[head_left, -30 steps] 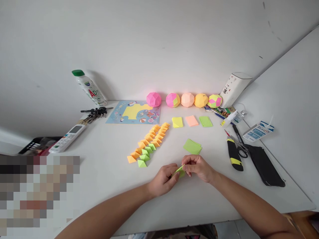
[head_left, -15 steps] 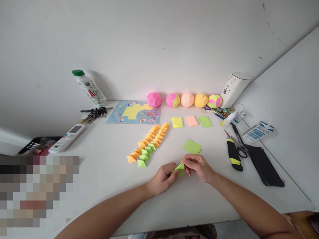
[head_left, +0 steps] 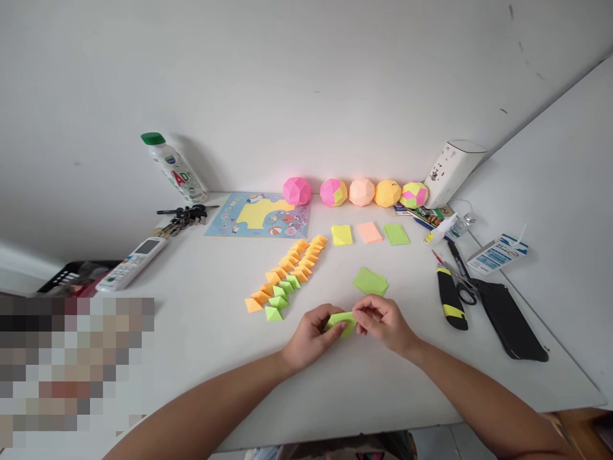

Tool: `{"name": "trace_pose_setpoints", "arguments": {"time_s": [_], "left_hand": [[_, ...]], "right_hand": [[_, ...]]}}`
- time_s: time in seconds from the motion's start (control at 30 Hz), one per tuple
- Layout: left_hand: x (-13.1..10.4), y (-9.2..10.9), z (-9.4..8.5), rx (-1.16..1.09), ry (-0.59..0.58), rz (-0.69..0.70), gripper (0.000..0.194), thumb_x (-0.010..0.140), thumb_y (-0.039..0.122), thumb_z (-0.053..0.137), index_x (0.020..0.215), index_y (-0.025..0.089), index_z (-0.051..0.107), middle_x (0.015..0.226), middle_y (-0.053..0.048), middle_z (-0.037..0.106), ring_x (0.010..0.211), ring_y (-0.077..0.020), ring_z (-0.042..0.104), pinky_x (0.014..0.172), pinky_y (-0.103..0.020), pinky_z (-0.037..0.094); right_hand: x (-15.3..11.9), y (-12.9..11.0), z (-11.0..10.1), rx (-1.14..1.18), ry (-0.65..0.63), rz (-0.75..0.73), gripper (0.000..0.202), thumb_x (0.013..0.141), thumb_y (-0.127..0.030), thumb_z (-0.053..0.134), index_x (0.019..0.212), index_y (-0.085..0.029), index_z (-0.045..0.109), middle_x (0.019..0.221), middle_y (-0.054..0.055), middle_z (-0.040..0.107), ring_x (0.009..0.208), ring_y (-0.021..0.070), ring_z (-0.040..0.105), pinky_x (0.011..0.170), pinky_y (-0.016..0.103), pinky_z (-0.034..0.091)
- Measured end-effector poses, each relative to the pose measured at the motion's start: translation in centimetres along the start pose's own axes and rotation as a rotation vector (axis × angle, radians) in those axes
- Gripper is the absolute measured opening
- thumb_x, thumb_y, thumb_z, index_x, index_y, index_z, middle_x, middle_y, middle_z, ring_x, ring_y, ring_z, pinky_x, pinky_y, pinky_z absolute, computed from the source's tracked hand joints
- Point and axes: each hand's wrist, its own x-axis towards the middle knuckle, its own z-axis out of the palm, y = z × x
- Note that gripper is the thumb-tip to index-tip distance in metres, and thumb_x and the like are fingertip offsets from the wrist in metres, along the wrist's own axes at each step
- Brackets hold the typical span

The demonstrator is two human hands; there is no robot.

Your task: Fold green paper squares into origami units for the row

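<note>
Nearest me on the counter [head_left: 364,390], I have the left hand [head_left: 311,335] closed on a green paper [head_left: 345,324], thumb on top and fingers behind it. The right hand [head_left: 385,322] is in a narrow pinch at the paper's right edge. It looks part-folded to me; I can't make out every crease, so I'd judge this piece unfinished.

Just beyond the right hand lie flat green sheets [head_left: 370,282], apparently unfolded as yet. Off to the left, in two slanting rows, I can see the done work: a few folded green pieces [head_left: 280,302] at the near end, with many folded orange pieces [head_left: 273,276] beside and past them, all loose and unjoined.

Farther out sit a yellow stack [head_left: 341,235], a peach stack [head_left: 370,232] and a green stack [head_left: 396,234], all flat. Against the wall, five faceted paper balls [head_left: 361,192] look complete.
</note>
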Motion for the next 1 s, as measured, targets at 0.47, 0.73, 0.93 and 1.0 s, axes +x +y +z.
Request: {"name": "trace_pose_setpoints", "arguments": {"time_s": [0.47,0.73,0.93,1.0], "left_hand": [[0.3,-0.8,0.0,-0.214,0.077,-0.040,0.032,0.073,0.036,0.066,0.096,0.015,0.060,0.091,-0.008,0.066,0.086,-0.0182,0.060,0.076,-0.030,0.049],[0.2,-0.6,-0.1,-0.161,0.074,-0.035,0.024,0.076,0.037,0.063,0.086,0.015,0.061,0.078,-0.004,0.063,0.073,-0.0141,0.057,0.066,-0.026,0.046],[0.3,-0.7,-0.1,-0.166,0.060,-0.047,0.025,0.076,0.039,0.063,0.079,0.014,0.060,0.070,-0.002,0.060,0.064,-0.0121,0.054,0.060,-0.024,0.044],[0.3,-0.7,-0.1,-0.171,0.055,-0.047,0.025,0.076,0.039,0.062,0.078,0.014,0.059,0.069,-0.001,0.059,0.063,-0.0115,0.052,0.059,-0.024,0.042]], "right_hand": [[0.2,1.5,-0.3,-0.344,-0.008,-0.363,0.019,0.086,-0.027,0.056,0.099,-0.019,0.067,0.062,0.002,0.063,0.048,0.0113,0.056,0.051,0.025,0.048],[0.2,1.2,-0.3,-0.424,-0.006,-0.376,0.017,0.086,-0.026,0.055,0.095,-0.019,0.068,0.056,0.001,0.058,0.047,0.0113,0.051,0.048,0.024,0.043],[0.2,0.8,-0.3,-0.440,-0.009,-0.363,0.018,0.086,-0.029,0.054,0.091,-0.019,0.069,0.056,0.002,0.058,0.048,0.0119,0.050,0.048,0.024,0.041],[0.2,0.7,-0.3,-0.435,-0.011,-0.353,0.018,0.086,-0.029,0.055,0.089,-0.019,0.069,0.056,0.002,0.058,0.048,0.0117,0.050,0.048,0.024,0.041]]}}
